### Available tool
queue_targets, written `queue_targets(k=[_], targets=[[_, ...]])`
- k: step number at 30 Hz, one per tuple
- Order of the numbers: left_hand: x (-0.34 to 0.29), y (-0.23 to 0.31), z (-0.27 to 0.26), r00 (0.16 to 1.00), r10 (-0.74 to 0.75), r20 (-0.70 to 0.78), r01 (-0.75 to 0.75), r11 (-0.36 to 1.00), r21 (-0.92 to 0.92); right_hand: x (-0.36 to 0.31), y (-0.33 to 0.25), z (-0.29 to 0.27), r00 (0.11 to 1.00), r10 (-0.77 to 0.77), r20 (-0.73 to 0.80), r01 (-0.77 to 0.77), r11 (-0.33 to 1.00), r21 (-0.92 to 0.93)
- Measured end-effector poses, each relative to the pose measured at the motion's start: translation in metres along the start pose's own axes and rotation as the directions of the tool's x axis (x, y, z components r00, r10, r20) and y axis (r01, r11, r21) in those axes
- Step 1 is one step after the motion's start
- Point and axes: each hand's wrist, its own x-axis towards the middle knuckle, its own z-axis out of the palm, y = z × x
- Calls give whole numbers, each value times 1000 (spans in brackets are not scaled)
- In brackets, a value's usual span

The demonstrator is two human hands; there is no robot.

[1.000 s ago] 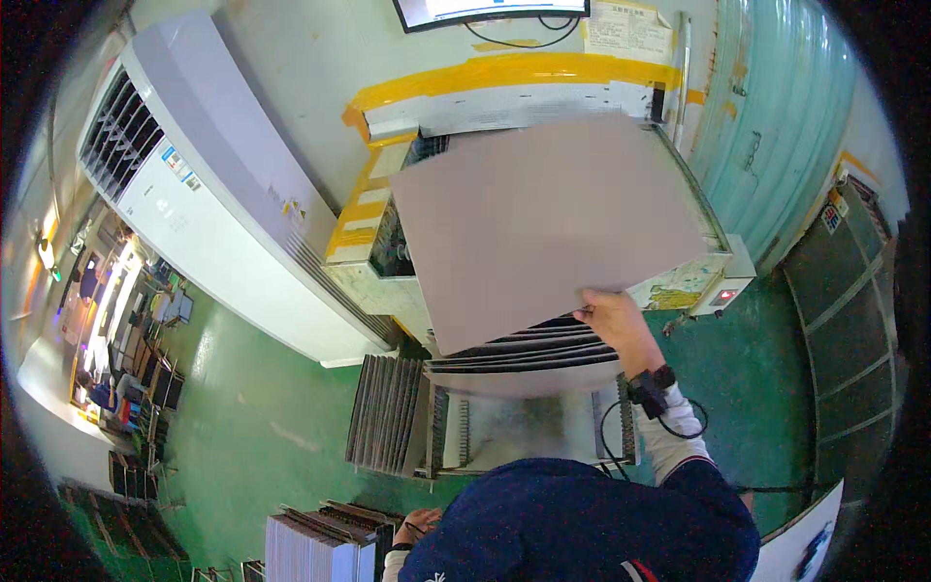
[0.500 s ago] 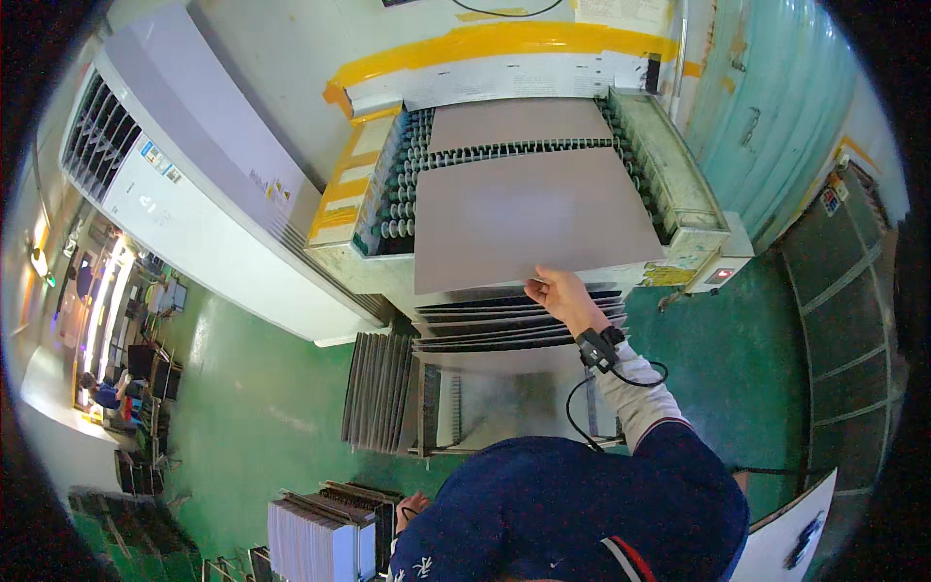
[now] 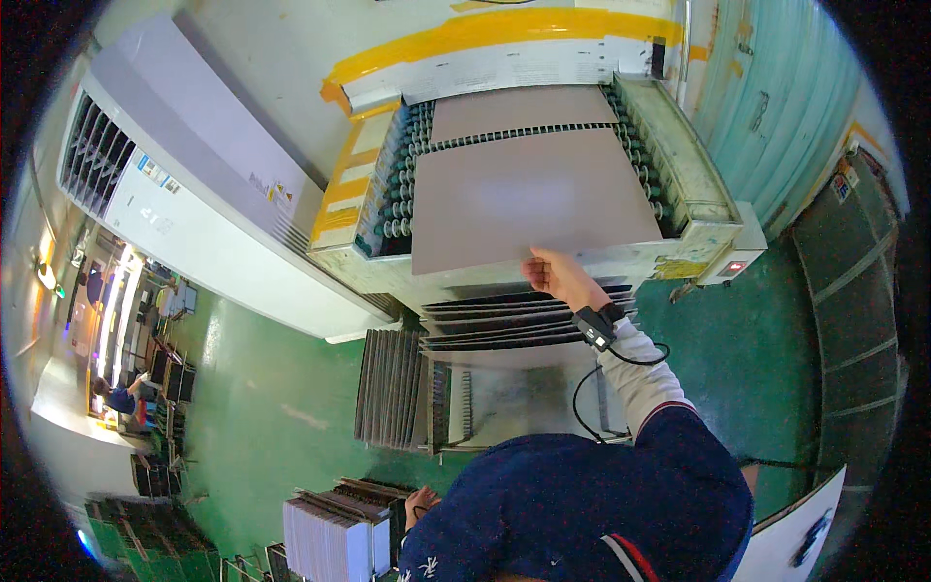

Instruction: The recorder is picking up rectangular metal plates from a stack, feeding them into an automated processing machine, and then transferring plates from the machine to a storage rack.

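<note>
A flat grey-brown sheet (image 3: 529, 199) lies on the rollers of a conveyor machine (image 3: 713, 194), its near edge jutting out toward me. My right hand (image 3: 564, 276) is at that near edge, fingers bent and thumb against the sheet. On the same wrist is a small black device (image 3: 595, 328) with a cable. A second sheet (image 3: 524, 109) rests farther in on the rollers. Low in the picture, my left hand (image 3: 420, 502) is beside a rack of upright white-faced panels (image 3: 330, 533); its fingers are too small and partly hidden to read.
Below the machine's front edge stands a rack with several dark sheets (image 3: 524, 320); more upright sheets (image 3: 388, 388) stand left of it. A large white air conditioner (image 3: 213, 233) fills the left. Dark framed panels (image 3: 853, 301) lean at right. A white board (image 3: 800, 524) is at lower right.
The near sheet has slid a little farther onto the rollers, away from me, with my right hand following its edge. The view has shifted slightly; my left hand stays by the rack.
</note>
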Motion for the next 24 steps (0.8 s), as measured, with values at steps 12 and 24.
queue_targets(k=[12,24], targets=[[-2,-12,-9,996,92,4,-91,990,-108,7,4,2,999,30,31,-35,980,198],[-42,30,15,994,-106,-10,92,897,-432,-27,56,7,986,-168,-8,121,741,-660]])
